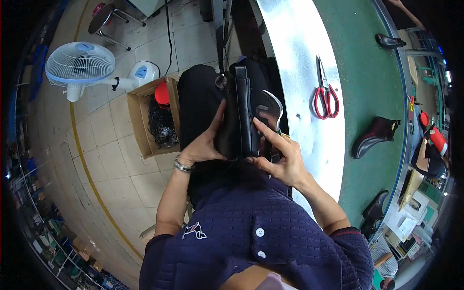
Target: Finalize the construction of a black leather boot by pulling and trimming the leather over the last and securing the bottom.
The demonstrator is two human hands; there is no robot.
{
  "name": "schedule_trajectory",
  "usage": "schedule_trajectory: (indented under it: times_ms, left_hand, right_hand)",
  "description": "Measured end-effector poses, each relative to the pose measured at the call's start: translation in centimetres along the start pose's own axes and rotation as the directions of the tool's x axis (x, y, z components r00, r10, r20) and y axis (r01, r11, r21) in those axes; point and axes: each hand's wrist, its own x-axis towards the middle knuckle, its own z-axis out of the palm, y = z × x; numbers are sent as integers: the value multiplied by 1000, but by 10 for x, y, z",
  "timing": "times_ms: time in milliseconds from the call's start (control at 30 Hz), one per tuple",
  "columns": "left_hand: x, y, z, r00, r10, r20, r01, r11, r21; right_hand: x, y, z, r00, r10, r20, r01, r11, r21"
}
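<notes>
A glossy black leather boot lies upright along my lap, its strip-like raised part running away from me. My left hand cups its left side, thumb and fingers spread around the leather. On the other side my right hand presses the boot with the index finger and pinches its near end with the thumb. A curved, pointed metal tool sticks out beyond the right hand's fingers; its handle is mostly hidden, and I cannot tell how the hand holds it.
On the metal bench edge to the right lie red-handled scissors. A green conveyor belt beyond carries several dark boots. Leftward stand a cardboard box with black scraps, a white fan and a round stool.
</notes>
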Motion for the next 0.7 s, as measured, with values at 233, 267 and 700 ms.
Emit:
schedule_trajectory:
  times_ms: [233,267,700]
  left_hand:
    - [33,58,7,966,-83,-245,-31,903,-429]
    - [39,65,11,937,-183,-297,79,940,-331]
    - [47,73,31,890,-172,-423,72,968,-241]
  right_hand:
    - [-8,4,0,984,-172,37,176,975,-137]
    - [-9,4,3,963,-262,-67,253,960,-123]
    - [-3,11,-39,869,135,475,-354,842,407]
